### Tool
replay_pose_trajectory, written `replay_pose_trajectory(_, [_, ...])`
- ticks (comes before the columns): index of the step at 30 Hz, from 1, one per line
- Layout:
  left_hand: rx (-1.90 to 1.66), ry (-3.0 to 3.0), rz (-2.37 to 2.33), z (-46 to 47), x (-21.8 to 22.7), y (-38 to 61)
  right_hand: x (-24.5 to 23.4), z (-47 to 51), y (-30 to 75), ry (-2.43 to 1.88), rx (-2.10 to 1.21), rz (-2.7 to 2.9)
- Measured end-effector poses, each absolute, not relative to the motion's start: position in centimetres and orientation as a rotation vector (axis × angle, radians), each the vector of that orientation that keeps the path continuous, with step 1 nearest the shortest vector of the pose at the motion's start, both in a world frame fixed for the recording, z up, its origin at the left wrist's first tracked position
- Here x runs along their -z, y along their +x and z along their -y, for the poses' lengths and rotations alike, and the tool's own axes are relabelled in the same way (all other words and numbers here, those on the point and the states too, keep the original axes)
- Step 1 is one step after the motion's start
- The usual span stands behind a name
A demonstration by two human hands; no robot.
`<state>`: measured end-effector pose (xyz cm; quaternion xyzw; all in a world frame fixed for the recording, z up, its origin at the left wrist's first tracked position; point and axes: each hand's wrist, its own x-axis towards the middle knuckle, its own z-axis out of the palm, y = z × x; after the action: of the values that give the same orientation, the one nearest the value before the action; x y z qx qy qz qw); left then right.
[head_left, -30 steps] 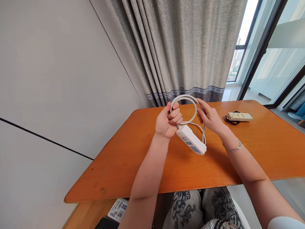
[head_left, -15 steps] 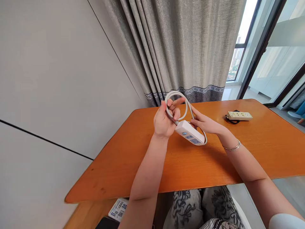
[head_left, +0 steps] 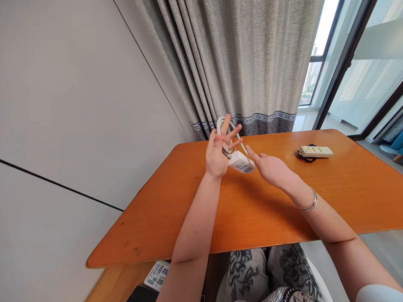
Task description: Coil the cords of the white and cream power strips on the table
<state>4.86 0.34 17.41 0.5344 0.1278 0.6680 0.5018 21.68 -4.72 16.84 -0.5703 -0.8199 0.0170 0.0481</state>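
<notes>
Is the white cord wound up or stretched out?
Wound up: the cord sits in small loops around the left hand, whose fingers are spread, just above the power strip.

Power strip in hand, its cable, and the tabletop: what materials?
White power strip: looks like moulded plastic, smooth, slight sheen, blue sockets. Its pale grey cable: flexible rubbery or PVC sheath, judging by tight loops around the left hand. Orange-brown table: wood or veneer, visible grain, satin lacquer glare.

The left hand (head_left: pixel 216 156) covers part of the cord (head_left: pixel 219 124) above the power strip (head_left: pixel 239 161), whose right end hides behind the right hand (head_left: pixel 272 170), its socket markings unreadably small.
</notes>
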Motion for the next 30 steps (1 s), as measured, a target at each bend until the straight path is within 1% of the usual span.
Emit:
replay_pose_trajectory(2, [-1.552,1.234,-0.303,0.2,-17.7,4.9,-17.2,4.8,21.6,-1.814,0.068,2.496])
replay_pose_trajectory(5, [-1.452,1.115,-0.319,1.2,-18.4,4.7,-17.4,4.6,21.8,-1.807,0.208,2.466])
replay_pose_trajectory(8, [-1.395,1.065,-0.319,1.7,-18.8,4.7,-17.6,4.9,21.8,-1.713,0.271,2.495])
replay_pose_trajectory(11, [-1.384,1.148,-0.302,1.8,-18.6,5.1,-17.8,5.8,21.4,-1.606,0.298,2.546])
replay_pose_trajectory(19, [-1.48,1.453,-0.263,1.7,-17.8,5.3,-18.0,7.5,20.8,-1.555,0.224,2.498])
replay_pose_trajectory(30, [-1.546,1.373,-0.277,1.7,-18.5,4.5,-19.1,7.8,21.0,-1.689,0.093,2.443])
